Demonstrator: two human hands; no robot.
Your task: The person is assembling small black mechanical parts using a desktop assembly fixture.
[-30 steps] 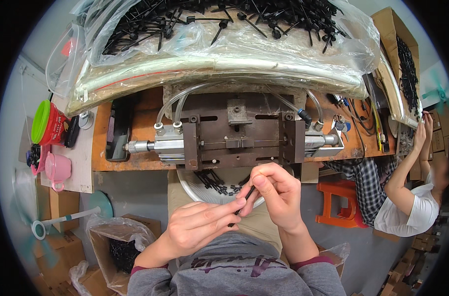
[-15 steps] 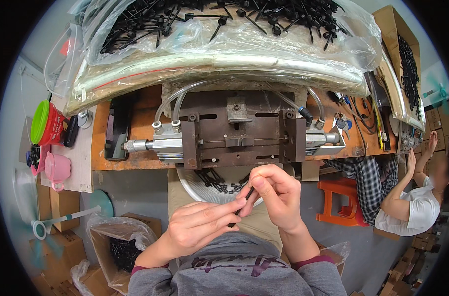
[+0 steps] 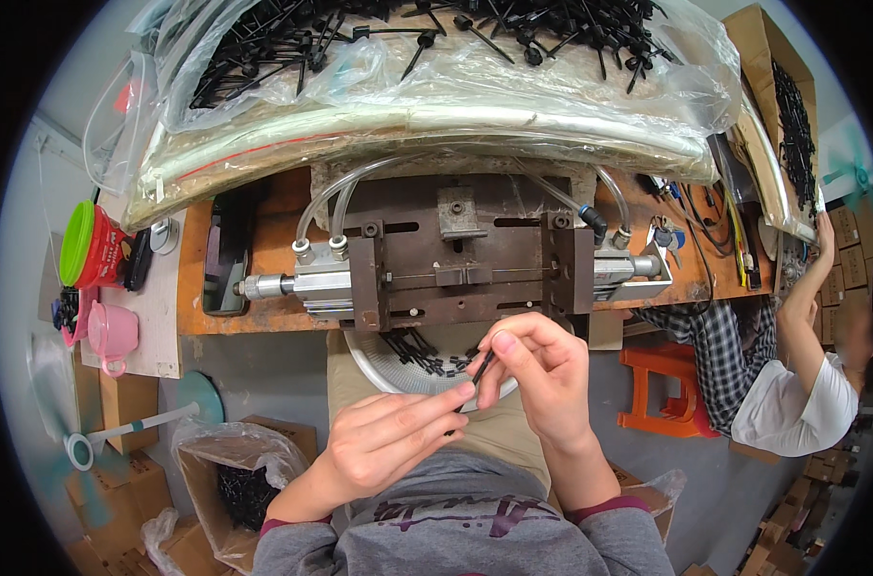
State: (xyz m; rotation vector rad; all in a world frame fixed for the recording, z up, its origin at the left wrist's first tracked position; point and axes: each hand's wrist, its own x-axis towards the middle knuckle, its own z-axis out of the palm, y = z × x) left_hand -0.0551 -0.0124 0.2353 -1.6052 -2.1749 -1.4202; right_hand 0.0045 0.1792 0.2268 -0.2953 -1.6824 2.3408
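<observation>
Over my lap, my left hand (image 3: pixel 383 437) and my right hand (image 3: pixel 550 384) hold a slim black cable tie (image 3: pixel 482 369) between them. The fingertips of my right hand pinch its upper part. My left fingers are closed on the lower part, and a dark end shows just below them. Beneath my hands sits a white basket (image 3: pixel 364 365) with several black ties (image 3: pixel 415 351) in it. Just beyond stands a brown metal fixture (image 3: pixel 465 276) with a small block at its middle and an air cylinder at each side, apart from both hands.
A plastic-lined tray (image 3: pixel 436 125) heaped with black cable ties stands behind the fixture. To the left are a pink cup (image 3: pixel 114 336), a red tub (image 3: pixel 98 245) and an open carton (image 3: pixel 249 480). A co-worker (image 3: pixel 791 403) sits at right by an orange stool (image 3: pixel 659 389).
My right fingers have shifted slightly along the cable tie, so more of it shows. My left hand has barely moved. The co-worker's arm has reached up toward the carton at right.
</observation>
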